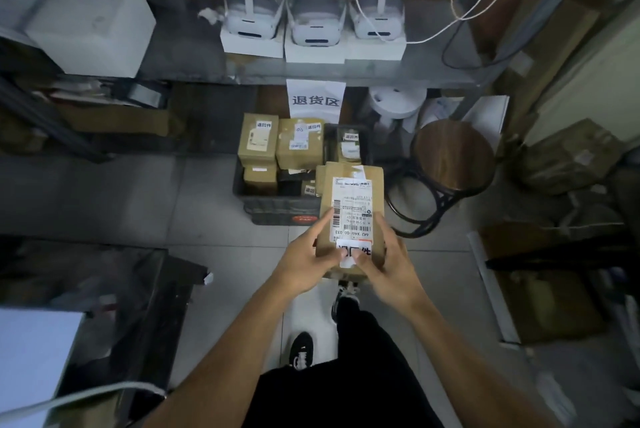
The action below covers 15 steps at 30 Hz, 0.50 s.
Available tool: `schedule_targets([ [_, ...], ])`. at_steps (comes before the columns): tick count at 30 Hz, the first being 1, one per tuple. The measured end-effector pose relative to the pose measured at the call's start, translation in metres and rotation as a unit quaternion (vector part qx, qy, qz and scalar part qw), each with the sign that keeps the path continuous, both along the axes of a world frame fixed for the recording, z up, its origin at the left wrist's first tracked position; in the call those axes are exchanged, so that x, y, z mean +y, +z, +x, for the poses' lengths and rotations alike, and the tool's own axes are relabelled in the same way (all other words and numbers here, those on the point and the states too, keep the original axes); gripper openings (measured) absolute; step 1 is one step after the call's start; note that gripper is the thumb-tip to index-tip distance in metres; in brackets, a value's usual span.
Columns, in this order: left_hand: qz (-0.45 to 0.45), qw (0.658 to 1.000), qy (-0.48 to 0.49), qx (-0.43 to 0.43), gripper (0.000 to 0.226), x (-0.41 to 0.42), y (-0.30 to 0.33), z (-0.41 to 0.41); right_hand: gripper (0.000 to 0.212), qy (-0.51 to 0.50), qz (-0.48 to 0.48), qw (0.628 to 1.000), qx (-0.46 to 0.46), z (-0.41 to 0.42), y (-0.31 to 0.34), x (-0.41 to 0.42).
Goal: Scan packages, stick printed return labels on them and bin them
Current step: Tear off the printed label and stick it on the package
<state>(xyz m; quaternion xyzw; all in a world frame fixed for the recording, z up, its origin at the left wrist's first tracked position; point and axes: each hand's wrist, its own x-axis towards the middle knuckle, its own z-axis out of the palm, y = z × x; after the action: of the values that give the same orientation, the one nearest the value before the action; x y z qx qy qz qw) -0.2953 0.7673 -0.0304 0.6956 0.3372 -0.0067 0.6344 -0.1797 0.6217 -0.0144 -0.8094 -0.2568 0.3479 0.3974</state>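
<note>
I hold a brown cardboard package [377, 182] in front of me, above the floor. A white shipping label with barcodes [353, 206] covers its top, and a white return label [353, 249] with large black characters lies at its near edge. My left hand [304, 261] grips the package's left side, thumb across the near edge. My right hand [388, 265] grips the right side, its thumb pressing on the return label. Just beyond stands a black crate [277, 206] holding several labelled brown packages [299, 147].
A paper sign [316, 98] hangs from the metal shelf [194, 53] above the crate. White headsets [313, 15] sit on that shelf. A round wooden stool [453, 154] stands right of the crate. Boxes line the right side [571, 157], and a dark table [104, 289] sits at left.
</note>
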Motion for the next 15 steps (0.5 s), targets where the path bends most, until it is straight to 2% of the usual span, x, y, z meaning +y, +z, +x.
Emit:
schedule_targets([
  [4, -0.002, 1.000, 0.020, 0.020, 0.077, 0.032, -0.020, 0.034, 0.081, 0.023, -0.026, 0.999, 0.002, 0.044, -0.030, 0.038],
  [9, -0.008, 0.996, 0.066, 0.058, 0.075, 0.068, -0.031, 0.080, 0.084, 0.080, -0.052, 0.994, 0.045, 0.104, -0.056, 0.087],
  [15, -0.040, 0.981, 0.177, 0.076, 0.072, 0.099, -0.053, 0.108, 0.080, 0.190, -0.081, 0.977, 0.056, 0.157, -0.074, 0.153],
])
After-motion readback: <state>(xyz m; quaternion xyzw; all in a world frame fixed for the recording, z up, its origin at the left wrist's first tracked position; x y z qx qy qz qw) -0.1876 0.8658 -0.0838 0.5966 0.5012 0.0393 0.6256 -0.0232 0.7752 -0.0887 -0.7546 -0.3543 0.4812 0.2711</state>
